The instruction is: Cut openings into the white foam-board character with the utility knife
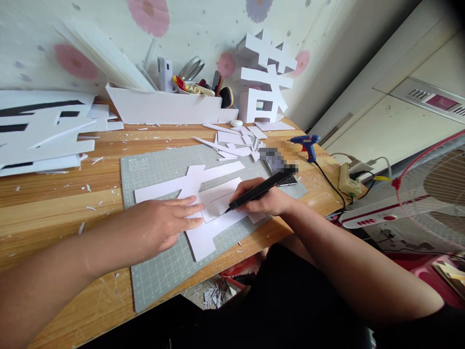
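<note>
My left hand [167,225] lies palm down with its fingers stretched out, pressing a white foam-board character shape [198,245] against the grey cutting mat [152,281]. In my right hand [263,196] is a black, pen-like craft knife [257,190], gripped with the fingers wrapped round it. Its thin tip touches the board just right of my left fingertips, by a dark line along the lower edge of a panel. Another thin dark line runs above it. The blade itself is too small to make out. Part of the board is hidden under both hands.
White offcuts [232,145] lie behind the mat, near a phone [278,165]. A blue glue gun [307,145] stands right, its cord running to a power strip [348,182]. Cut sheets [43,140], a white box [163,109] and a standing white character [250,104] line the back.
</note>
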Action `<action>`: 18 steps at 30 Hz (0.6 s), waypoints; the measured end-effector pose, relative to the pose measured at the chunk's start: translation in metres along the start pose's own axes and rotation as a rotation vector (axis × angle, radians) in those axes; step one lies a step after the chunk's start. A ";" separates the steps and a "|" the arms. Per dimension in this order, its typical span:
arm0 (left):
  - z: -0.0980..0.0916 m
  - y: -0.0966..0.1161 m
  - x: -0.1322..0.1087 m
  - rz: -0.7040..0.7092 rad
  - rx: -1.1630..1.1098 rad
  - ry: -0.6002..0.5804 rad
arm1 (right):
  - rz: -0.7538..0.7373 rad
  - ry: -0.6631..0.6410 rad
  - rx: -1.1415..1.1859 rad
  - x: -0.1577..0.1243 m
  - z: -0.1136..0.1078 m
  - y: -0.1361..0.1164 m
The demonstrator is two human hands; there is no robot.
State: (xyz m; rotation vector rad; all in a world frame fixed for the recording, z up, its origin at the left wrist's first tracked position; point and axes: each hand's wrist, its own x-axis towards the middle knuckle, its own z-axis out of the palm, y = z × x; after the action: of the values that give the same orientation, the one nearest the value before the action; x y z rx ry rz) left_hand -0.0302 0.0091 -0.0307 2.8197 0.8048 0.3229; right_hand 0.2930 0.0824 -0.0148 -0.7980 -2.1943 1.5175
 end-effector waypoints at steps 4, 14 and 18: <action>-0.001 0.001 0.001 0.042 0.017 0.039 | -0.001 -0.006 0.028 -0.001 -0.003 -0.001; 0.000 0.001 0.001 0.067 0.086 0.100 | 0.007 -0.016 0.032 -0.004 -0.013 0.007; 0.000 0.001 0.001 0.055 0.106 0.073 | 0.008 -0.008 0.030 -0.005 -0.017 0.009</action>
State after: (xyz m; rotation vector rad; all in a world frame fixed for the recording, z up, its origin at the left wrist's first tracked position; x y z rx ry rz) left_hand -0.0284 0.0087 -0.0307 2.9485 0.7816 0.4060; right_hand 0.3084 0.0939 -0.0170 -0.7930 -2.1710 1.5565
